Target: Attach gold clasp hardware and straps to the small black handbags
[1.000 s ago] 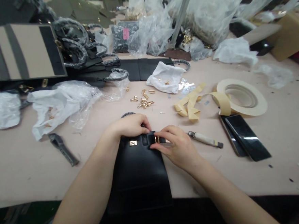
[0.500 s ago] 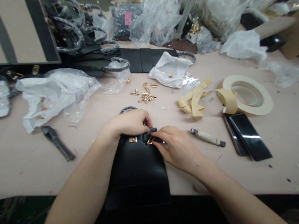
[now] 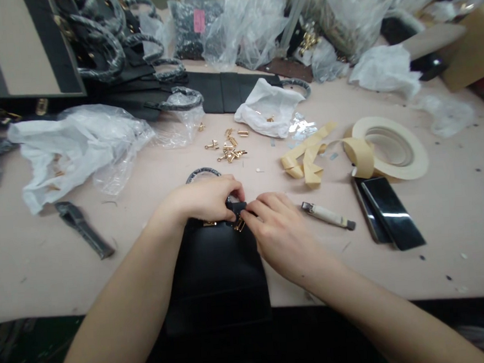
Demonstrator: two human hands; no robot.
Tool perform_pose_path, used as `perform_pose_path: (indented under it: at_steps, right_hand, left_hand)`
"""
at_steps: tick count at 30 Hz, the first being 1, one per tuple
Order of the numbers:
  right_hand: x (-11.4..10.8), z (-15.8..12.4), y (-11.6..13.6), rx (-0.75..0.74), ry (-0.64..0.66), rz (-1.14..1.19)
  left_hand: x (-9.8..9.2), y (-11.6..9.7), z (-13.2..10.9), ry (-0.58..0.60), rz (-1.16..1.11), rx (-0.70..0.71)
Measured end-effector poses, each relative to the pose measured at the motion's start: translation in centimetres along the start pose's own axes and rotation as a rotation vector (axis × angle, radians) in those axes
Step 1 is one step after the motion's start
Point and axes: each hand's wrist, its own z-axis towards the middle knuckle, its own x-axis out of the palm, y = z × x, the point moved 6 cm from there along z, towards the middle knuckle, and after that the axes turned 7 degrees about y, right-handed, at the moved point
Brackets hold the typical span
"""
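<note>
A black leather handbag [image 3: 218,266] lies at the table's front edge, its wrapped handle [image 3: 203,172] beyond my wrist. My left hand [image 3: 216,199] is closed on a black strap [image 3: 236,207] at the bag's top, thumb and fingers pinching it. From the other side my right hand [image 3: 272,221] pinches the same strap's end, fingertips almost meeting those of the left. Gold hardware [image 3: 239,224] shows just under the right fingertips. A second gold fitting [image 3: 209,223] sits on the bag below the left hand. My fingers hide part of the strap.
Several loose gold fittings [image 3: 231,152] lie beyond the bag. To the right are a pale-handled tool [image 3: 327,215], two phones [image 3: 393,212] and a tape roll [image 3: 418,152]. A dark tool [image 3: 83,230] lies left, near crumpled white wrapping [image 3: 77,137]. Plastic bags [image 3: 248,26] line the back.
My right hand has shifted its grip up onto the strap's end, and its fingers are more curled. The strap has tilted, and the gold hardware is partly covered. The view has shifted slightly.
</note>
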Motion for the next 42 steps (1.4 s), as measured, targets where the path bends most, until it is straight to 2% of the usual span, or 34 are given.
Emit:
perform_pose_path:
  at_steps: [4,12,15,19,26,32,35,38,42]
  right_hand:
    - [1.0,0.0,-0.1,0.069,0.01,0.242]
    - [3.5,-0.9,-1.6,0.272,-0.211,0.584]
    - [3.3,-0.8,-3.0,0.336,-0.23,0.683]
    - [2.4,-0.7,-4.1,0.368,-0.183,0.693]
    - [1.4,-0.6,-3.3,0.23,-0.136,0.505]
    - [1.2,-0.2,-2.4,0.179,0.057,0.288]
    - [1.0,0.2,-2.1,0.129,0.105,0.266]
    - [0.8,0.6,-2.0,0.06,0.077,0.29]
    - [0.0,0.1,-1.3,-0.108,-0.049,0.404]
  left_hand:
    - [0.0,0.0,0.0,0.003,-0.006,-0.007]
    - [0.0,0.4,-0.1,-0.004,0.004,0.003]
    - [-0.1,0.4,-0.1,-0.003,0.011,-0.001]
    - [-0.1,0.5,-0.1,0.001,0.002,-0.005]
    - [0.0,0.6,-0.1,-0.006,-0.032,0.013]
    - [0.1,0.7,0.0,0.0,-0.047,0.016]
    - [0.2,0.8,0.1,-0.015,-0.048,0.044]
    - [0.2,0.9,0.2,-0.037,-0.054,0.06]
    - [0.2,1.0,0.2,-0.051,-0.081,0.077]
